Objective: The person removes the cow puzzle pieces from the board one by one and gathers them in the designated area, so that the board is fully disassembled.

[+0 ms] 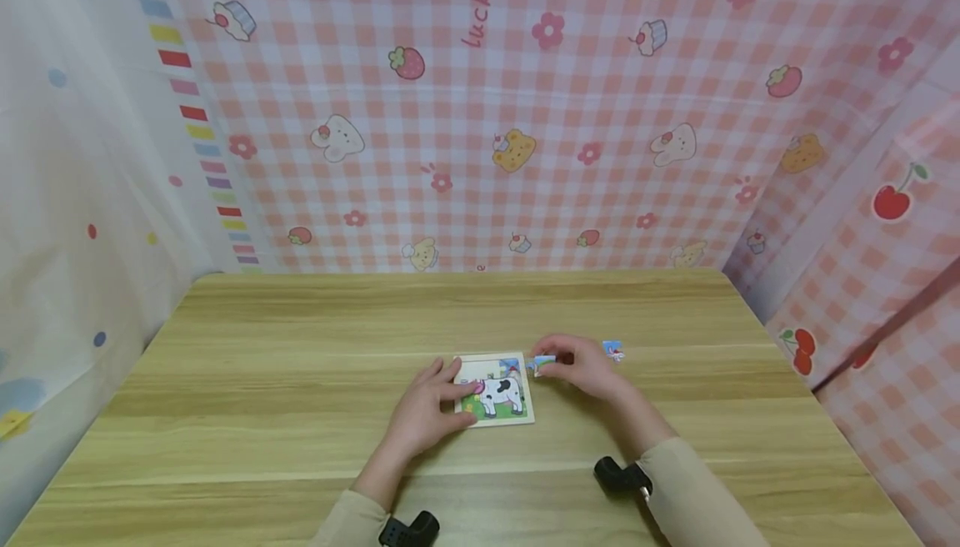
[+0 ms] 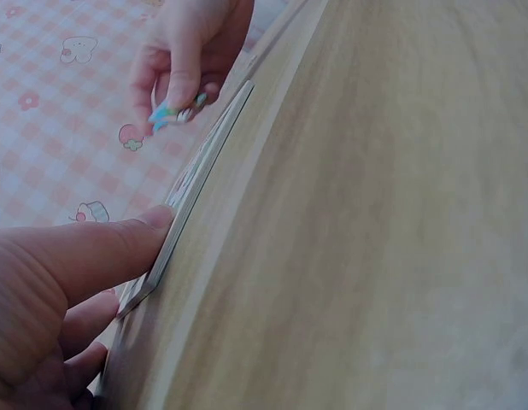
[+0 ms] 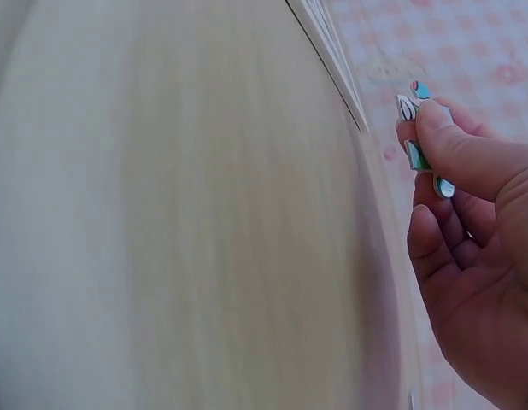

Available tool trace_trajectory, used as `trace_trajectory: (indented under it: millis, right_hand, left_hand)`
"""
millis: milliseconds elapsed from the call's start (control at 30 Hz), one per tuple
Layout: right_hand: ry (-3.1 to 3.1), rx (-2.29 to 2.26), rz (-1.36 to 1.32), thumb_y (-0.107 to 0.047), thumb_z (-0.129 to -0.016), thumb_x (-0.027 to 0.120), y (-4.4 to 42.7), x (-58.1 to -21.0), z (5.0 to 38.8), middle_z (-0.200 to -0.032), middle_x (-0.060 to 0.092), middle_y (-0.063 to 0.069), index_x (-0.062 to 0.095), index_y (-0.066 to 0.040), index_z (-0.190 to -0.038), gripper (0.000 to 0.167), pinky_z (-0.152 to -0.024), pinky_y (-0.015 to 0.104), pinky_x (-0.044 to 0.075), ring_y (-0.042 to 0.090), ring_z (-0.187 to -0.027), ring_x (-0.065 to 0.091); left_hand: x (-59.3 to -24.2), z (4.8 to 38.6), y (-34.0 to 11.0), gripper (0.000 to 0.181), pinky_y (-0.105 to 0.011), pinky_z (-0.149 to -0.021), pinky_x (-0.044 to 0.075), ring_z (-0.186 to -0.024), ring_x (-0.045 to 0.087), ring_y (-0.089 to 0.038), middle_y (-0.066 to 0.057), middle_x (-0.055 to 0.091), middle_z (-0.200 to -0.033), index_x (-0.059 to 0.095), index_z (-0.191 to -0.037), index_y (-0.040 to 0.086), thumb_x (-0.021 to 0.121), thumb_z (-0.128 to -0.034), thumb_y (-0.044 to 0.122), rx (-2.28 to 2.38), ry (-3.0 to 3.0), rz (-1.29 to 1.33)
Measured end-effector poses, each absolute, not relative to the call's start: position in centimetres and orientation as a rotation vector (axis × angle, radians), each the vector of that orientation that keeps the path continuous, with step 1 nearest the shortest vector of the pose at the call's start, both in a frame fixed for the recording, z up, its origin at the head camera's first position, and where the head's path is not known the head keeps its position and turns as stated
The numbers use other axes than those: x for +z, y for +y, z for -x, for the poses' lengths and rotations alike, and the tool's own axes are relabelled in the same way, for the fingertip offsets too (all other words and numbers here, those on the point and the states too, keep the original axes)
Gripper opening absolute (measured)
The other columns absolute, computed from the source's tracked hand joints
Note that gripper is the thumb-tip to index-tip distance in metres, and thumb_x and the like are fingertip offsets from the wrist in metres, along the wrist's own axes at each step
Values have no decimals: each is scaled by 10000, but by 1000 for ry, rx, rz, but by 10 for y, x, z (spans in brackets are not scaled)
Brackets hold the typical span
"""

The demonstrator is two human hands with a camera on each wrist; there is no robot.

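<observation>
Head view: beige-sleeved left forearm (image 1: 378, 472) points to 1 o'clock; bare left hand (image 1: 427, 412) back up, fingers spread, index and thumb toward 3. Beige-sleeved right forearm (image 1: 641, 424) points 10–11; bare right hand (image 1: 581, 367) pinching thumb-to-fingers, lower fingers loosely curled.
</observation>
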State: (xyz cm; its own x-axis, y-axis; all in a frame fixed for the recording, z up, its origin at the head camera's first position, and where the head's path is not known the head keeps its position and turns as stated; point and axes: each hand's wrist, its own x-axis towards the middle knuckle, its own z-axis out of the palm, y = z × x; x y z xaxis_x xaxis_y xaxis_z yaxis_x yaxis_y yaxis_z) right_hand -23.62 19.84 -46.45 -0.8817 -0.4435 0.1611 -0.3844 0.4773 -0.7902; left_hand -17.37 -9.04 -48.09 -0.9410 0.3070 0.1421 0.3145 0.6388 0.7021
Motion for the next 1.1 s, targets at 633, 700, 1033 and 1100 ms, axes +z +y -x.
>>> trace_trajectory:
  millis: [633, 700, 1033, 1100]
  right_hand:
    - [2713, -1460, 593, -44, -942, 735, 267, -458, 226, -1047, 722, 141, 730, 20, -1132, 200, -666, 207, 477, 64, -795, 554]
    - [2727, -1461, 598, -29, -937, 736, 272, -459, 226, -1041, 725, 146, 731, 29, -1121, 192, -663, 206, 479, 53, -786, 554]
    - [2744, -1480, 509, -7, -945, 719, 295, -457, 225, -1064, 720, 195, 713, 59, -1101, 169, -705, 206, 491, 27, -832, 574]
    - [2756, -1474, 494, -7, -946, 718, 299, -457, 226, -1033, 722, 180, 710, 62, -1097, 167, -702, 210, 490, 33, -824, 576]
  left_hand:
    - [-483, 174, -90, 451, -641, -1210, 234, -1482, 328, -486, -205, 495, -1537, 771, -1224, 93, 888, -801, 195, -1200, -2851, 531]
    - [-483, 175, -91, 449, -637, -1212, 233, -1482, 328, -488, -207, 496, -1535, 771, -1223, 90, 888, -802, 193, -1202, -2847, 536]
    - [-483, 175, -91, 447, -631, -1216, 229, -1480, 328, -491, -216, 497, -1532, 769, -1221, 79, 887, -803, 183, -1204, -2844, 543]
    - [-482, 175, -91, 445, -630, -1216, 229, -1479, 328, -494, -219, 497, -1531, 770, -1220, 76, 886, -804, 181, -1204, -2843, 545]
